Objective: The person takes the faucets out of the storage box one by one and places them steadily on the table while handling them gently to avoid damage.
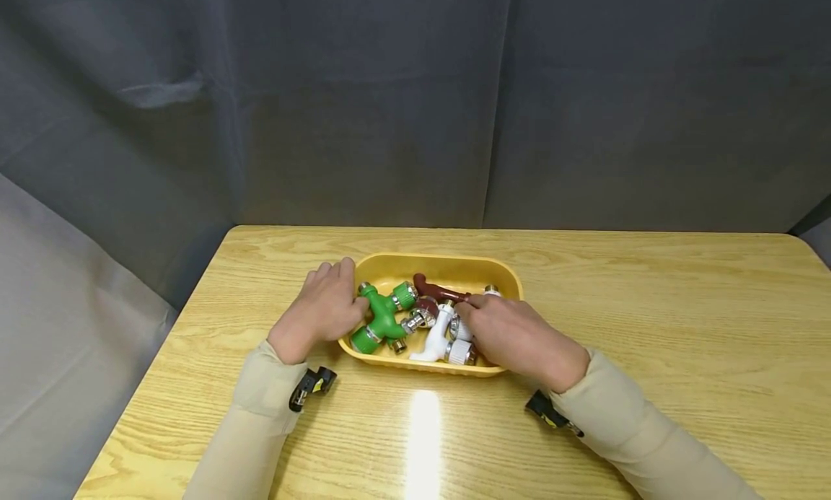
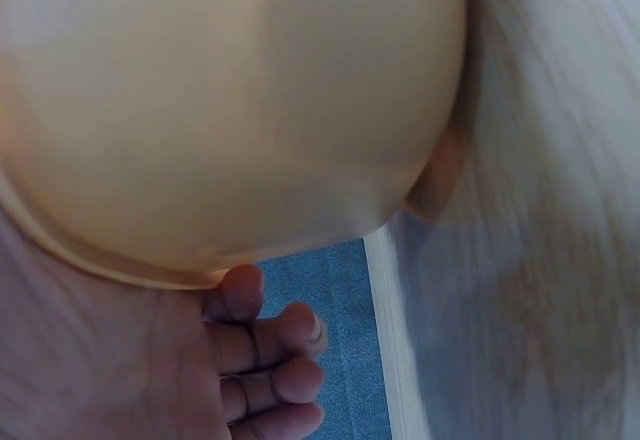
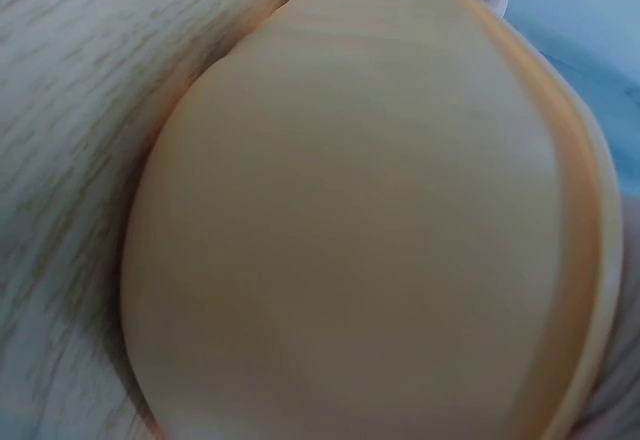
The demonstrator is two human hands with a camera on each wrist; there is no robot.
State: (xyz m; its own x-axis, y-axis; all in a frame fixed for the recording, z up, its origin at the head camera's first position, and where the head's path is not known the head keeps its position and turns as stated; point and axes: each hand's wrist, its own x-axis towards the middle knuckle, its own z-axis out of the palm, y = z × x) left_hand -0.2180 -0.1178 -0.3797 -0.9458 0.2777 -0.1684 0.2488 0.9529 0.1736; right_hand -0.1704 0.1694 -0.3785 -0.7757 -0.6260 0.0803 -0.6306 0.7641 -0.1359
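A yellow plastic basin (image 1: pixel 428 263) holds several taps. My left hand (image 1: pixel 327 305) grips the basin's left end, its thumb over the rim beside a green two-way tap (image 1: pixel 384 314). In the left wrist view the palm lies against the rim, fingers (image 2: pixel 275 385) curled outside the basin's wall (image 2: pixel 230 120). Reaching over the right end, my right hand (image 1: pixel 513 334) has its fingertips among a white tap (image 1: pixel 436 335) and the end of a maroon tap (image 1: pixel 441 291); I cannot tell whether it holds one. Its fingers are hidden in the right wrist view behind the basin wall (image 3: pixel 340 210).
The basin stands on a wood-grain table (image 1: pixel 649 327). Another white tap (image 1: pixel 492 290) lies partly covered under the right hand. Grey cloth (image 1: pixel 363 110) hangs behind the table's far edge. Small black devices (image 1: pixel 311 386) are strapped at both wrists.
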